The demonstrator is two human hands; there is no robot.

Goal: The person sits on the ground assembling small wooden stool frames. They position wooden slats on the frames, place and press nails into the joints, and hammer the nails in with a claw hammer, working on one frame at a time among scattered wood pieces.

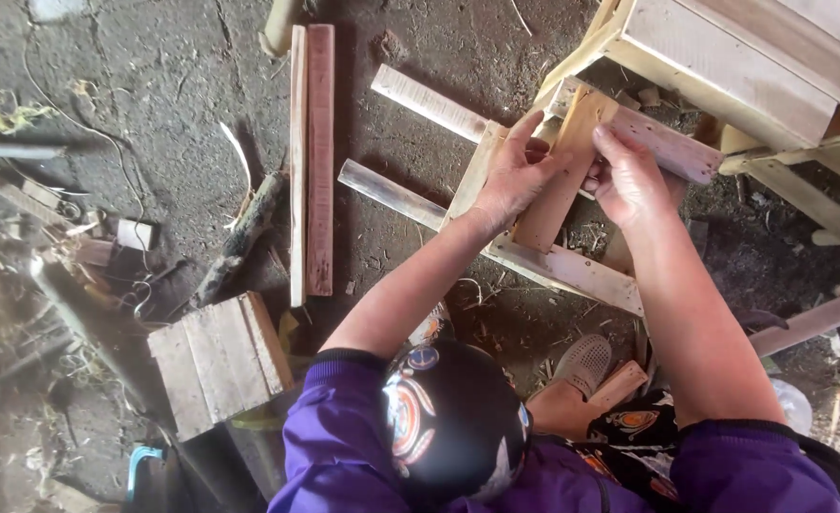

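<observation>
Head view, looking down at dirt floor strewn with wood scraps

Left hand: fingers spread, palm pressed flat on a short wooden slat, gripping its left edge. Right hand: fingers curled over the slat's right edge near its upper end, closed on it

Slat lies tilted, set across a rough wooden frame of pale battens on the floor; its lower end touches the frame's near rail, its upper end meets a weathered plank

Behind, upper right: pale wooden crate. Left of the frame: two long strips, one reddish, lying side by side. Lower left: squat wooden block. Grey perforated shoe below the frame. Purple sleeves at bottom edge
</observation>
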